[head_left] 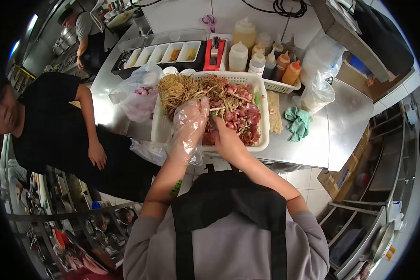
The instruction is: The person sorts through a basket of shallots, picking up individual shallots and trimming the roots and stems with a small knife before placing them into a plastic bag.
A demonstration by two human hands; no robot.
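Note:
A white plastic basket [264, 122] on the steel counter holds shallots [245, 116] with dry roots and peels. Dried stalks [178, 89] are heaped in its left part. My left hand [190, 123], in a clear plastic glove, is over the front left of the heap, its fingers pointing up. What it holds, if anything, is hidden. My bare right hand [228, 140] reaches into the front middle of the heap, its fingers bent round something small and dark that I cannot make out. The two hands are close together.
Behind the basket are sauce bottles [238, 57], a red tape dispenser [214, 54] and a tray of condiments [175, 52]. A bag of shallots [142, 95] lies left, a green cloth [298, 122] right. One person [56, 121] stands close at left, another [86, 35] farther back.

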